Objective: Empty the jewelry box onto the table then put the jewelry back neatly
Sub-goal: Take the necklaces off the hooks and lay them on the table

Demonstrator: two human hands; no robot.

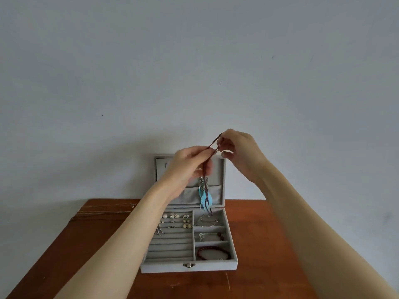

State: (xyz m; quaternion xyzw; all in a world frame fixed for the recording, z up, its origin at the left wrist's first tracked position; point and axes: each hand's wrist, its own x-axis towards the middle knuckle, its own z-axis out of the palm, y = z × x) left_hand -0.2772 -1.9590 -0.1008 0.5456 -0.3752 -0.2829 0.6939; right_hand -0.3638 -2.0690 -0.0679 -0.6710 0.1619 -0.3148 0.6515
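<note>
Both hands are raised in the middle of the frame, above the open jewelry box [189, 266], with a dark red beaded necklace [212, 145] stretched between them. The left hand [187, 162] pinches the strand between thumb and fingers, and the right hand [237, 147], slightly higher and to the right, pinches its upper end, so each grip is closed on the beads. From the left hand the strand drops straight down, carrying small silver charms and a light blue feather pendant [203, 198] that hangs in front of the box's upright lid [222, 169]. The lowest tip of the necklace seems to reach the top right compartment of the box, though whether it touches the lining there is hard to tell.

The grey box sits on a brown wooden desk [269, 244] in the lower centre of the frame, its metal clasp [189, 265] facing the camera. Its left half holds padded rows with stud earrings [174, 216] tucked into the upper ones. The right half has three compartments: a thin silver bangle [207, 221] in the top one, a small piece with pale and dark beads [210, 235] in the middle, and a dark red beaded bracelet [213, 253] in the bottom one. A plain pale wall [194, 61] fills the upper frame.
</note>
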